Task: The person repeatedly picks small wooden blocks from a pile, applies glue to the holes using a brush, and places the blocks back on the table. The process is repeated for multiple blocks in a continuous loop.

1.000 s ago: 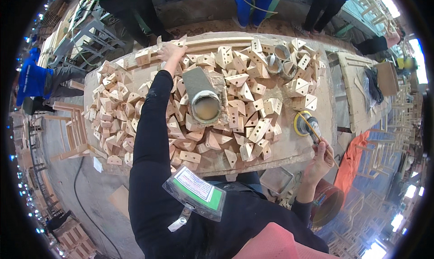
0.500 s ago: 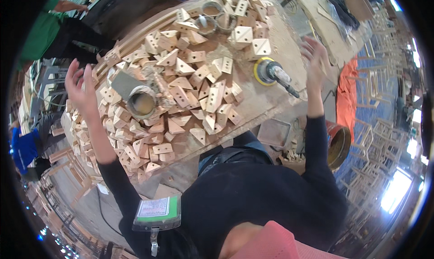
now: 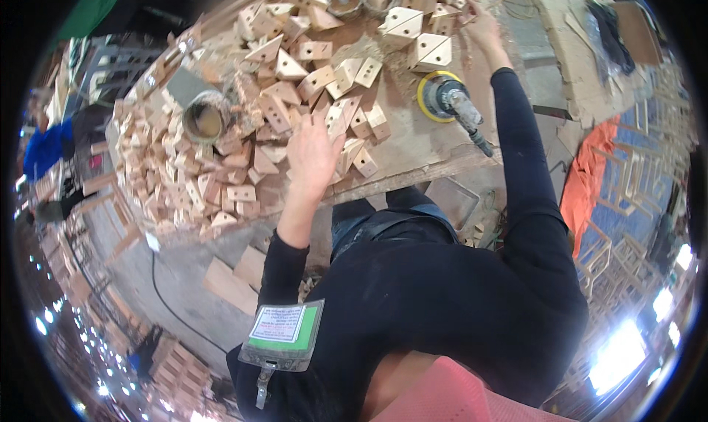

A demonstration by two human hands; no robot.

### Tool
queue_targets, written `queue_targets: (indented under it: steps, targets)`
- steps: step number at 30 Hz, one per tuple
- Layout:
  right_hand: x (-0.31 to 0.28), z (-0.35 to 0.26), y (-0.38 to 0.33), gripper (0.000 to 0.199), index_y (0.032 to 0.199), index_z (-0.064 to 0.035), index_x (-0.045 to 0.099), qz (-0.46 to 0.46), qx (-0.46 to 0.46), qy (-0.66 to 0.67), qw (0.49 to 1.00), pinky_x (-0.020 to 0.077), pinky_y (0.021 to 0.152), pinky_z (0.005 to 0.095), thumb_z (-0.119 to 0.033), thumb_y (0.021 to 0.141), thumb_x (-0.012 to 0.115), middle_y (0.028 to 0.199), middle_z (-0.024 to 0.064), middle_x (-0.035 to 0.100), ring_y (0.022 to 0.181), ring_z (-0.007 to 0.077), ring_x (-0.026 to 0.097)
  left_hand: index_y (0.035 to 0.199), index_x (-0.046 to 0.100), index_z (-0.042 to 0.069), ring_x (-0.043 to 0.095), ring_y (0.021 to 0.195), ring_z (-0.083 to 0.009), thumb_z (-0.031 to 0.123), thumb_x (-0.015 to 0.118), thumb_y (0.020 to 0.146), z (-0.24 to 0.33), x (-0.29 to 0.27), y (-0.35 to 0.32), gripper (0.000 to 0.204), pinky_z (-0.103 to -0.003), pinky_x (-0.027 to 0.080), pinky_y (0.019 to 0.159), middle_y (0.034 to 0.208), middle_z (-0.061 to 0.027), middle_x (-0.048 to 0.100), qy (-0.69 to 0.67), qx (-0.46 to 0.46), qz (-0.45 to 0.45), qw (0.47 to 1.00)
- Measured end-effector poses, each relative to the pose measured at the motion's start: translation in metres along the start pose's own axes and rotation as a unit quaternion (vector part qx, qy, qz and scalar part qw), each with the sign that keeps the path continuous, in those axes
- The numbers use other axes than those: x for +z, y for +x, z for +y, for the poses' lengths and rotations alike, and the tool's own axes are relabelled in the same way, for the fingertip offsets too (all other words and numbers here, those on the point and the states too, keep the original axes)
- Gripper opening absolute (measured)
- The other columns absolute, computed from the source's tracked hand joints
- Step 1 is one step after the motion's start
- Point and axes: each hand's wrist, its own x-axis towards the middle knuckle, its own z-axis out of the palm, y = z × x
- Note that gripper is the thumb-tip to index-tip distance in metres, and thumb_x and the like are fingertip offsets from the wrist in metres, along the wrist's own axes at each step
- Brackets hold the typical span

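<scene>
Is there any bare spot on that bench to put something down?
Bare wooden bench top lies between the yellow-padded round sander and the left hand, along the near edge. Left of that hand, triangular wooden blocks crowd everything.

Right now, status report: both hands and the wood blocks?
Left hand flat on the wood blocks, near bench edge. Right hand reaching among far blocks. Sander lying between them, untouched.

Round yellow-padded sander [image 3: 441,98] lying on the workbench [image 3: 413,145], open metal can [image 3: 204,120] among the pile, green-bordered badge [image 3: 282,332] on black clothing, orange sheet [image 3: 586,179] on the floor, offcut boards [image 3: 234,278] beneath the bench
</scene>
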Motion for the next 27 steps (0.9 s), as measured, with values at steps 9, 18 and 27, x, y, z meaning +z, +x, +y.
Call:
queue_targets:
  steps: [9, 18, 27]
  targets:
    - [-0.038, 0.010, -0.030, 0.047, 0.117, -0.0100, 0.062, 0.087, -0.020, -0.046, 0.995, 0.0510, 0.085, 0.0390, -0.030, 0.076, 0.073, 0.104, 0.0158, 0.068, 0.098, 0.0314, 0.065, 0.108, 0.055, 0.001, 0.060, 0.094, -0.0344, 0.027, 0.076, 0.074, -0.006, 0.044, -0.001, 0.048, -0.042, 0.049, 0.079, 0.098, -0.0170, 0.059, -0.007, -0.012, 0.098, 0.995]
    - [-0.135, -0.119, -0.188, 0.042, 0.119, 0.0046, 0.056, 0.049, 0.024, 0.416, 0.908, 0.0513, 0.086, 0.0302, -0.009, 0.083, 0.074, 0.108, 0.0117, 0.064, 0.098, 0.0163, 0.063, 0.127, 0.052, -0.002, 0.059, 0.110, -0.0190, 0.022, 0.062, 0.094, -0.020, -0.002, -0.017, 0.042, -0.035, 0.048, 0.093, 0.120, -0.0103, 0.061, -0.661, -0.051, -0.077, 0.744]
    - [-0.087, -0.240, -0.264, 0.049, 0.121, 0.0061, 0.048, -0.047, 0.018, 0.589, 0.806, 0.0521, 0.086, 0.0287, -0.007, 0.082, 0.075, 0.111, 0.0150, 0.062, 0.098, 0.0165, 0.063, 0.139, 0.040, -0.001, 0.052, 0.122, -0.0204, 0.025, 0.043, 0.103, -0.002, -0.055, -0.049, 0.045, -0.038, 0.042, 0.104, 0.135, -0.0104, 0.053, -0.853, 0.040, -0.132, 0.503]
